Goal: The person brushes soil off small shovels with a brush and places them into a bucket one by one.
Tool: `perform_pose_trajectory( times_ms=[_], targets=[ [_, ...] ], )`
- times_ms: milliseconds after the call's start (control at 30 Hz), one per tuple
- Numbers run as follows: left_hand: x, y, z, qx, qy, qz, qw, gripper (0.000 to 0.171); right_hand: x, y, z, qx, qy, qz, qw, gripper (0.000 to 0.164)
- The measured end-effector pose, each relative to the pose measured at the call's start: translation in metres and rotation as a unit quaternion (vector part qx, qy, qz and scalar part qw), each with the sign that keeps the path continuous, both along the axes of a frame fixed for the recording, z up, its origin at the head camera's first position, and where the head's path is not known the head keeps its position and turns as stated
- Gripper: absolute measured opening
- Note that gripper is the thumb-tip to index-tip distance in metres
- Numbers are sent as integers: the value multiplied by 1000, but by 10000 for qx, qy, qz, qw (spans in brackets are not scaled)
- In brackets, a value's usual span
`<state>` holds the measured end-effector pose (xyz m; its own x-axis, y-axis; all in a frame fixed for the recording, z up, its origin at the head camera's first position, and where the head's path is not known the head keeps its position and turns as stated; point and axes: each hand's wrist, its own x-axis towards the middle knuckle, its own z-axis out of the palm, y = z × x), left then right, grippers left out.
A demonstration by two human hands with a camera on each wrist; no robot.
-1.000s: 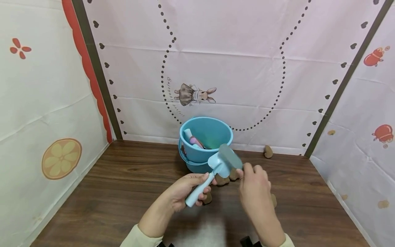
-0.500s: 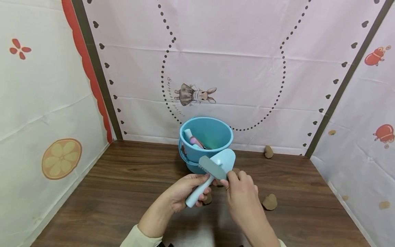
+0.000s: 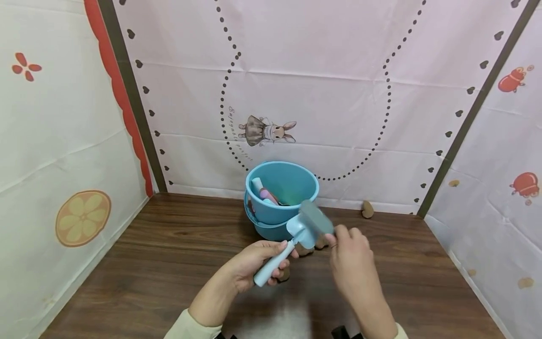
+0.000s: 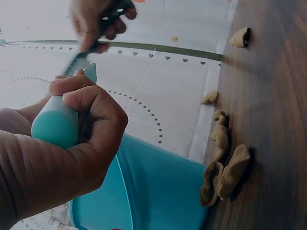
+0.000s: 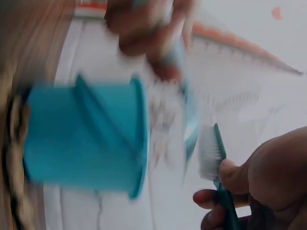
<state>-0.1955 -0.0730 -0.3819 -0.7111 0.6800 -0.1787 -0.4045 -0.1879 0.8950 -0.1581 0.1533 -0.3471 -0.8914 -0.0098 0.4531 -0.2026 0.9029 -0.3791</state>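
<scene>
My left hand (image 3: 247, 266) grips the pale blue handle of a small shovel (image 3: 271, 269), its light blue scoop tilted up in front of the bucket. In my right hand (image 3: 351, 259) is a brush (image 3: 316, 217) with a grey-green back, pinched by its handle. White bristles (image 5: 209, 151) show in the right wrist view, facing the shovel's scoop (image 5: 191, 125). From the head, the brush overlaps the right part of the scoop. Behind both hands stands a blue bucket (image 3: 271, 216) holding a pink and pale blue handled thing (image 3: 266, 190).
Several brown lumps (image 4: 235, 172) lie on the dark wood table (image 3: 169, 254), some beside the bucket. One lump (image 3: 367, 209) is by the back wall. White printed cloth (image 3: 338, 117) walls in the back and both sides.
The brush went left and toward me across the scoop to near the handle, then back right and away to its outer end. My left hand and the shovel have hardly moved.
</scene>
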Motion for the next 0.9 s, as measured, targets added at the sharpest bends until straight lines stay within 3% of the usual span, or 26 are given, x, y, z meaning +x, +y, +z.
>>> perform_pose_trajectory(
  times_ms=[100, 200, 367, 533, 700, 900],
  targets=[
    [0, -1, 0, -46, 4, 144, 9999, 34, 7, -18, -1, 226, -19, 502, 9985, 24],
    [-1, -1, 0, -113, 7, 224, 9997, 35, 10, -27, -3, 378, -43, 616, 9974, 23],
    [-1, -1, 1, -208, 33, 109, 9997, 33, 0, -12, -5, 155, 103, 40, 9998, 26],
    [-1, -2, 1, -211, 139, -115, 9996, 32, -12, 16, -6, -82, -60, -509, 9987, 30],
    [-1, -2, 1, -158, 168, -241, 9994, 31, -17, 28, -5, -190, -443, -612, 9970, 31],
    [-1, -2, 1, -131, 174, -307, 9993, 32, -16, 28, -3, -227, -561, -553, 9966, 31]
  ],
)
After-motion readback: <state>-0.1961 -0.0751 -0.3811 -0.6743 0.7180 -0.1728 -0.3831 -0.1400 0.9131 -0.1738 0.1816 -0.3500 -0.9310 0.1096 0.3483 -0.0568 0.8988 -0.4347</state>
